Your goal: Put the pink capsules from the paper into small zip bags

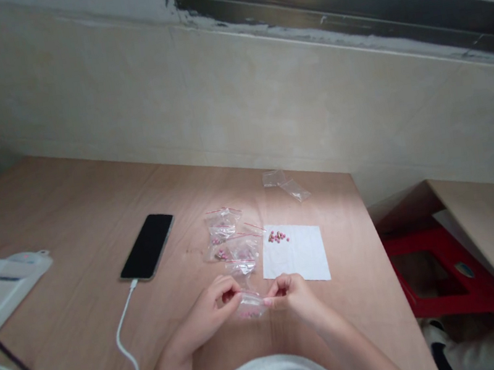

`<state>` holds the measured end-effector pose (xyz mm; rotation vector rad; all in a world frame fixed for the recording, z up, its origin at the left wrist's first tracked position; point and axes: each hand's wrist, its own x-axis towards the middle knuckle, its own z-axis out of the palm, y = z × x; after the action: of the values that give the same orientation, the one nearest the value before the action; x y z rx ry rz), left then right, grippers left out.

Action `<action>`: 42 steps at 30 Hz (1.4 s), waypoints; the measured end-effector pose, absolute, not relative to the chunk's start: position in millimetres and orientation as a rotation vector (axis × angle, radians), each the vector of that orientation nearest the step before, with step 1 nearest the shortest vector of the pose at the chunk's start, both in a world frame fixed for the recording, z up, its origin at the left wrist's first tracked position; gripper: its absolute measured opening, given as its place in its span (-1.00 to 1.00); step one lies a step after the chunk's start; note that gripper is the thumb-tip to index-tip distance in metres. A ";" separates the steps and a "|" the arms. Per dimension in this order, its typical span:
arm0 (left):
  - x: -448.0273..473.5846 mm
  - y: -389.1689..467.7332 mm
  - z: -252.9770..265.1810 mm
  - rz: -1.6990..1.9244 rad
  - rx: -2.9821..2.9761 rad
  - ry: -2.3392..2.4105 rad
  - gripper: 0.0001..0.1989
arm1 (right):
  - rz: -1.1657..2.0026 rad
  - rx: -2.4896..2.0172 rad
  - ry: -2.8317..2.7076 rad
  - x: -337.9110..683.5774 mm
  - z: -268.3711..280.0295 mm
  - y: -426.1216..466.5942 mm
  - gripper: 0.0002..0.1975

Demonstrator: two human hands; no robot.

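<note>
Between my two hands is a small clear zip bag [251, 307] with pink bits inside, near the table's front edge. My left hand [216, 302] pinches its upper left corner. The fingers of my right hand [289, 294] are closed on its upper right side. Just beyond lie several more clear zip bags [241, 251], some with small pink and dark beads in them. To their right, a white sheet of paper [299, 259] carries a little heap of pink and brown beads [278, 237]. The beads are too small to make out in detail.
Two flat clear bags [285, 184] lie near the table's back edge. A black phone [148, 246] with a white cable [121, 336] rests on the left, beside a white power strip [13, 278]. Right of the table [352, 318] stands a red stool [448, 272].
</note>
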<state>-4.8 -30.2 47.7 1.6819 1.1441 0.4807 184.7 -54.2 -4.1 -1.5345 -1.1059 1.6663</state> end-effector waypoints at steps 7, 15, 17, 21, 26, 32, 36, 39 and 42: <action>-14.9 -10.6 7.7 0.745 1.551 1.440 -0.81 | 1.187 -1.609 -1.391 207.2 -11.1 0.9 -0.79; -12.0 28.4 -38.3 0.880 1.550 1.649 -0.80 | 0.402 -1.896 -1.374 257.2 1.5 95.1 -0.71; -8.4 31.4 -44.0 0.898 1.514 1.657 -0.79 | 0.379 -1.898 -1.352 259.8 2.5 102.2 -0.72; -5.5 33.1 -49.7 0.905 1.399 1.594 -0.79 | 0.372 -1.901 -1.312 266.0 1.7 98.9 -0.73; -11.6 37.4 -46.1 0.903 1.317 1.601 -0.79 | 0.390 -1.903 -1.262 279.2 1.7 71.1 -0.71; -23.4 41.5 -25.0 1.022 1.328 1.692 -0.68 | 0.543 -1.784 -1.188 267.2 6.4 0.6 -0.74; -16.5 25.9 2.5 1.053 1.361 1.654 -0.75 | 0.773 -1.637 -1.226 237.3 12.6 -42.4 -0.82; 3.1 4.5 27.4 0.771 1.369 1.354 -0.76 | 0.849 -1.564 -1.301 215.8 14.5 -60.2 -0.86; 23.1 -13.1 42.3 0.598 1.457 1.128 -0.78 | 0.869 -1.547 -1.353 203.2 12.8 -69.1 -0.83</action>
<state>23.1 -13.1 42.3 1.4574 1.1278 0.5976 203.2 -69.1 12.8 -1.5466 -1.3525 0.8685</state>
